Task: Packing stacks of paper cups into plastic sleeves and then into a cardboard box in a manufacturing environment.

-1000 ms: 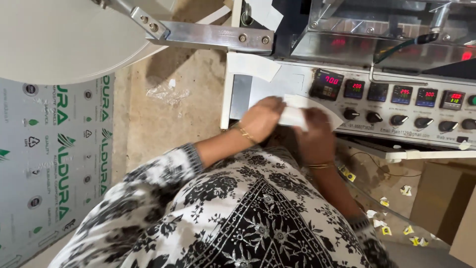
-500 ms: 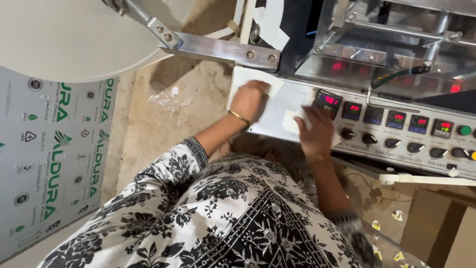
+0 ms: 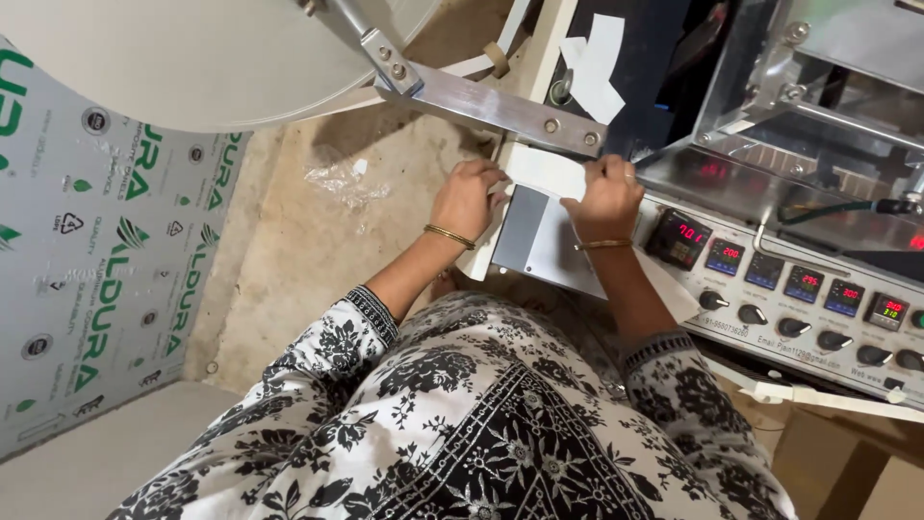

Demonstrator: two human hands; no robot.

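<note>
My left hand (image 3: 469,197) and my right hand (image 3: 608,195) each grip one end of a white strip of film (image 3: 545,173), stretched flat between them at the left edge of a packing machine. The strip lies just above a grey plate (image 3: 520,226) on the machine's front, below a steel arm (image 3: 491,106). Both wrists wear a thin gold bangle, and my sleeves are black-and-white floral cloth.
A control panel (image 3: 799,308) with red digital displays and a row of black knobs runs right of my right hand. A large white roll (image 3: 192,58) hangs at the upper left. Printed white sheets (image 3: 87,279) lean at the left; crumpled clear plastic (image 3: 342,178) lies on the concrete floor.
Both hands moved up and left from the control panel to the machine's left edge. The white piece held near the knobs is now stretched between the two hands.
</note>
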